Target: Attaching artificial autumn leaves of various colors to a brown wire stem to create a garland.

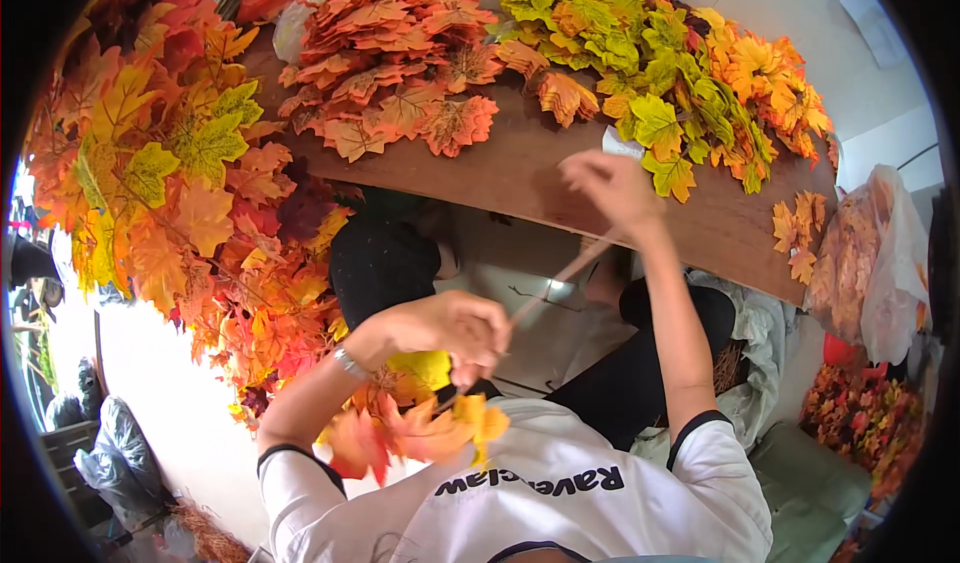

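My left hand (pixel 450 335) is closed, with its fingertips pinched together above a cluster of artificial maple leaves (pixel 410 435) in orange and yellow, which hangs in front of my shirt. Part of the stem there is hidden by the fingers. From this hand a narrow brown strip (pixel 562 278), like floral tape, stretches up to the right. Its other end runs to my right hand (pixel 615 193), raised over the table's near edge with the fingers curled together. A long leafy garland (pixel 205 218) of orange, red and yellow leaves hangs down at the left.
The brown table (pixel 680 225) carries a pile of orange-red leaves (pixel 385 63), green-yellow leaves (pixel 650 63) and orange leaves (pixel 765 73). A small orange bunch (pixel 798 228) lies at its right end, beside a clear plastic bag (pixel 865 263) of leaves. Black bags (pixel 120 458) stand at lower left.
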Demonstrator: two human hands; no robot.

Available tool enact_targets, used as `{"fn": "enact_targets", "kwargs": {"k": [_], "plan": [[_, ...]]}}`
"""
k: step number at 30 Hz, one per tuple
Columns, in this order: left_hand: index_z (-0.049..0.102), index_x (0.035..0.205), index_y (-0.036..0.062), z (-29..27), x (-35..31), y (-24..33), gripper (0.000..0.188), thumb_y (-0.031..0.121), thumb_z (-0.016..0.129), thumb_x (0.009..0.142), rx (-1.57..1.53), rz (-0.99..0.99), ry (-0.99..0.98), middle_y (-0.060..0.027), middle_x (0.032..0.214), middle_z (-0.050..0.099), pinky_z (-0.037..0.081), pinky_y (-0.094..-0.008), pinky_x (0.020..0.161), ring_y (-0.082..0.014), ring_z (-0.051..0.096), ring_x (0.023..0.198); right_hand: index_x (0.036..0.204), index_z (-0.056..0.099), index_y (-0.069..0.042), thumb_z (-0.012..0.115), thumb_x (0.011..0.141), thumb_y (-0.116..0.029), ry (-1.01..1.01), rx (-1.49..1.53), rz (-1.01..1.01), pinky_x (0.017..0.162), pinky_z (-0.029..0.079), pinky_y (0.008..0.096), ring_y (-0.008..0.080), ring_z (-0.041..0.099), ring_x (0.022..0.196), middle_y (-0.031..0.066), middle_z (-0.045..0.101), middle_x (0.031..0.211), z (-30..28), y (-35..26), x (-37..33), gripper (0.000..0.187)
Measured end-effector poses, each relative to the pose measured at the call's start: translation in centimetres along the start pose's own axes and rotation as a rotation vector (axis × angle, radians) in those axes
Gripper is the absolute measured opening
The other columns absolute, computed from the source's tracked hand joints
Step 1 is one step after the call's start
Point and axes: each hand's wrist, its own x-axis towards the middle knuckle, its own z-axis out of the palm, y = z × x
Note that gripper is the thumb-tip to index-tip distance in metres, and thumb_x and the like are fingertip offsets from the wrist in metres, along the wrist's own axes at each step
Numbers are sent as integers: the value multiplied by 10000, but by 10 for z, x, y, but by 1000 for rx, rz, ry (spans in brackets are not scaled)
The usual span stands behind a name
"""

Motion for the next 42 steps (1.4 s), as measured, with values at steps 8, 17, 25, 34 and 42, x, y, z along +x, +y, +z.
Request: {"fn": "enact_targets", "kwargs": {"k": [8,17,25,34,42], "plan": [[551,824,-33,13,34,32,152,10,666,734,92,176,-406,-116,759,609,532,-246,556,-178,642,672,868,637,3,583,802,-167,111,-36,-175,627,438,237,93,568,695,46,634,784,14,-12,63,190],[565,821,-39,-7,33,25,129,5,657,743,95,286,-403,-111,763,613,520,-238,564,-154,635,693,802,635,-65,573,683,-86,375,-585,-633,673,433,338,230,549,755,67,596,763,69,-12,142,136],[573,837,-7,-7,25,26,153,65,674,748,143,344,-315,-55,751,619,485,-212,575,-105,611,653,798,593,-63,563,623,-84,-72,-1022,-1043,742,398,297,186,467,898,37,518,870,75,-7,173,179],[567,841,5,-5,24,26,134,56,660,760,161,357,-324,-38,755,621,461,-203,560,-88,599,635,891,584,-48,622,607,-74,-134,-867,-1024,766,417,321,228,491,899,58,541,884,65,-17,174,288],[561,846,3,-5,25,27,125,41,649,766,196,351,-321,-41,765,617,465,-198,569,-86,602,646,965,602,-35,554,637,-32,-260,-459,-732,796,431,362,268,526,934,108,576,960,66,-45,139,332]]}}
